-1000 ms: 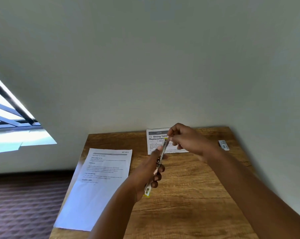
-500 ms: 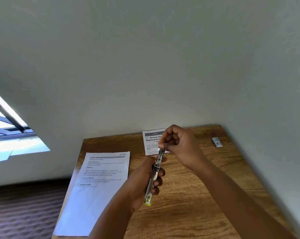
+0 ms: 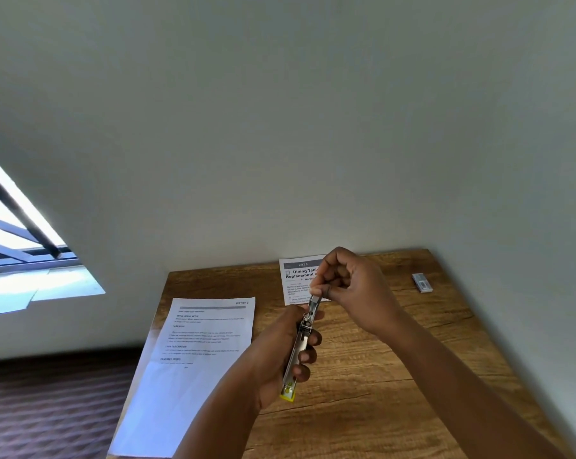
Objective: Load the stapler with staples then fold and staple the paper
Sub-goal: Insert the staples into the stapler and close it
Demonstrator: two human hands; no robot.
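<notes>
My left hand (image 3: 280, 356) grips a slim metal stapler (image 3: 299, 346) with a yellow end, held lengthwise above the wooden table (image 3: 363, 376). At the stapler's far tip my right hand (image 3: 349, 286) pinches with thumb and fingers; what it pinches is too small to tell. A printed white paper sheet (image 3: 194, 362) lies flat on the table's left side, overhanging the left edge. A small staple box (image 3: 422, 282) rests near the back right corner.
A small printed card (image 3: 296, 276) lies at the back of the table, partly behind my right hand. A plain wall rises right behind the table and along its right side. Dark carpet and a bright window lie to the left.
My right hand has curled tighter and come down onto the stapler's far tip. The stapler has tilted slightly more upright in my left hand. The view shifted a little.
</notes>
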